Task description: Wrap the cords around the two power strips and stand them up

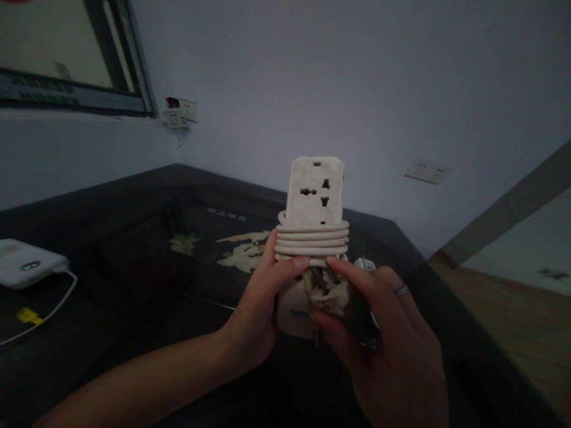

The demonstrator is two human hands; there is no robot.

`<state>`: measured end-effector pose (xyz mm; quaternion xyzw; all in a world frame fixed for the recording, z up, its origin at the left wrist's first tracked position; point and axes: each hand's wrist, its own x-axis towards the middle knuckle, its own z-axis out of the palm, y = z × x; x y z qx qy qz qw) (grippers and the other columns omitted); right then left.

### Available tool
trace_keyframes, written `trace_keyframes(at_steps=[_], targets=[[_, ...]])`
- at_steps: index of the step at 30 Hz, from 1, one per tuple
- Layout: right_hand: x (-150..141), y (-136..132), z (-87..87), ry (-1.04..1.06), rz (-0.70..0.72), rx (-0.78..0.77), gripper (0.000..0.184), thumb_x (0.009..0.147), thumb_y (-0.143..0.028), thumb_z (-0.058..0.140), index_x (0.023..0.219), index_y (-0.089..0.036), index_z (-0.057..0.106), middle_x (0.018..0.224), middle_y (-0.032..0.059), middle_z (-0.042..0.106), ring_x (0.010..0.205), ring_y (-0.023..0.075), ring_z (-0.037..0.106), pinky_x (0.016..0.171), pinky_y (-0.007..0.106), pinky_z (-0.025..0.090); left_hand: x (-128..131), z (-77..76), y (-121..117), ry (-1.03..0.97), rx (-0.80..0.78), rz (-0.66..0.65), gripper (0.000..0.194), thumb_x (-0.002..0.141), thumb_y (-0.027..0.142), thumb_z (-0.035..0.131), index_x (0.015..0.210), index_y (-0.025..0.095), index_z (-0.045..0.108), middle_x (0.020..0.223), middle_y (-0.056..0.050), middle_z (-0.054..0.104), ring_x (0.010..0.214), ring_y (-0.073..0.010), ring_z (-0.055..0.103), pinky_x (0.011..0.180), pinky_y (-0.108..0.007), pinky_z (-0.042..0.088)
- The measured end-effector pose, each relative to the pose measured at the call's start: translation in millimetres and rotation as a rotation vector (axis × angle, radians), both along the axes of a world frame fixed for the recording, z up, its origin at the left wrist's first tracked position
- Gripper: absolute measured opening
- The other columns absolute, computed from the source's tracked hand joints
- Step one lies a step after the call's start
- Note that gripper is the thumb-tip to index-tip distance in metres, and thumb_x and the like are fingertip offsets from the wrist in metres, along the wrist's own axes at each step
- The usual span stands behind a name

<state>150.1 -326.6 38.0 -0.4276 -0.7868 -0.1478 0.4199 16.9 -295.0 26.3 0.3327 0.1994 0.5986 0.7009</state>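
A white power strip (313,205) stands upright above the dark table, its socket face toward me. Its white cord (312,236) is wound in several turns around the strip's middle. Below the coils sits the cord's plug (331,297), with its metal prongs showing. My left hand (267,285) grips the strip from the left side, thumb against the lowest turn of cord; its other fingers are hidden behind. My right hand (379,315), with a ring on one finger, pinches the plug between thumb and index finger.
A dark glossy table (147,315) with a printed pattern lies below. A white box-shaped device (31,261) with a cable and yellow tag sits at left. Wall sockets (426,171) are on the right, others (178,113) near the window. A small white object (364,263) lies behind my right hand.
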Motion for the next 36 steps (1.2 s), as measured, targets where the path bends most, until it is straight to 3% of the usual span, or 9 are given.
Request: trace_keyframes(at_steps=[7,18,36], targets=[[1,0,-0.1,-0.048,-0.023,0.013,0.033,0.092,-0.040,0.051,0.115,-0.016,0.055,0.086,0.0050,0.058,0.073,0.0156,0.060,0.059,0.024,0.052,3,2.4,1,0.020,-0.028,0.000,0.052,0.076,0.026,0.065,0.125,0.024,0.048,0.114,-0.003,0.066,0.103,-0.0234,0.063,0.090,-0.033,0.048],[-5,-4,-5.5,-0.067,-0.011,0.083,0.031,0.092,-0.035,0.052,0.116,-0.015,0.054,0.090,0.0077,0.063,0.083,0.0177,0.063,0.071,0.025,0.055,-1,-4.7,5,0.026,0.045,-0.012,0.042,0.075,0.024,0.061,0.116,0.023,0.053,0.112,-0.003,0.066,0.103,-0.0228,0.062,0.087,-0.030,0.048],[-8,4,-9.4,-0.065,-0.061,0.062,0.028,0.095,-0.033,0.048,0.112,-0.011,0.053,0.082,0.0048,0.056,0.078,0.0153,0.058,0.069,0.023,0.052,6,-11.1,8,0.023,-0.009,-0.006,0.039,0.078,0.026,0.060,0.116,0.023,0.051,0.108,-0.003,0.066,0.098,-0.0212,0.064,0.085,-0.031,0.049]])
